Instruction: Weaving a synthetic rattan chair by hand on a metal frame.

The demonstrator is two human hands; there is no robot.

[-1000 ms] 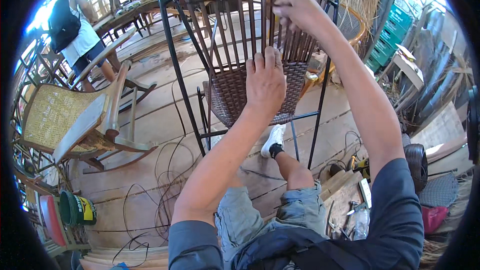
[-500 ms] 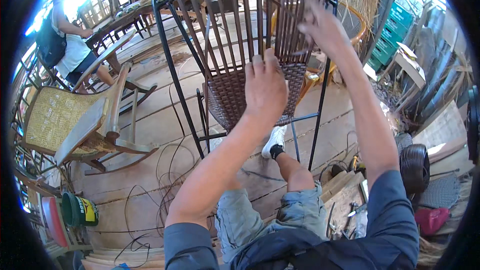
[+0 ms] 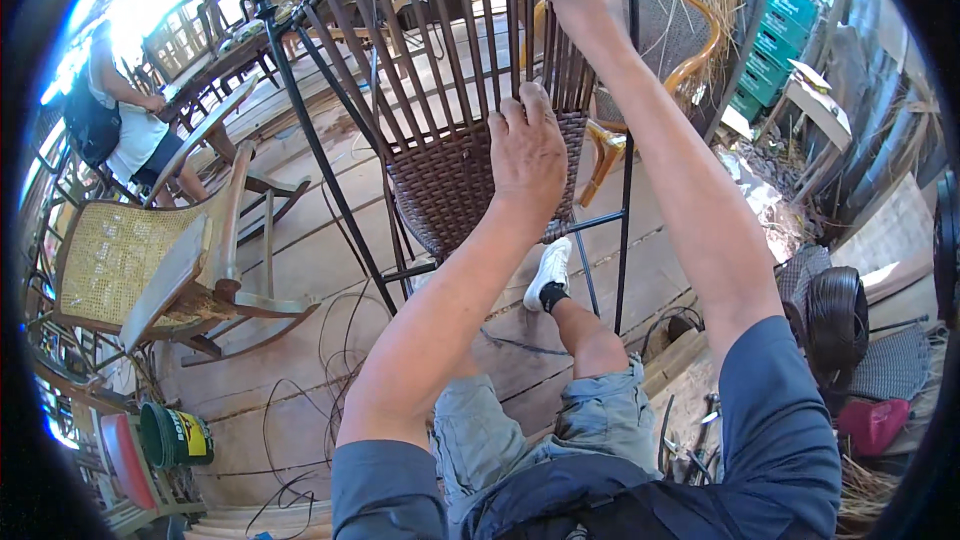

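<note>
A dark brown wicker panel point(image 3: 440, 183) is strung on a black metal frame point(image 3: 318, 145) in front of me. Its lower part is closely woven, and bare upright strips point(image 3: 440, 35) rise above the weave. My left hand point(image 3: 530, 150) lies against the weave's upper edge, its fingers curled over the strips there. Higher up and to the right, my right hand point(image 3: 583, 2) is closed in a pinch in front of the strips. A thin dark strand arcs across the strips toward it, but whether it sits in the fingers I cannot tell.
At the left stands a wooden rocking chair point(image 3: 105, 265) with cane webbing; behind it is a person point(image 3: 130, 130) by a long table. A green bucket point(image 3: 175, 435), loose cords point(image 3: 285, 420) on the floor, a dark coil point(image 3: 835, 315) and green crates point(image 3: 785, 25) lie around.
My right hand has moved left and up, its spread fingers now closed into a pinch. The left hand stays at the weave's edge. The view has shifted slightly.
</note>
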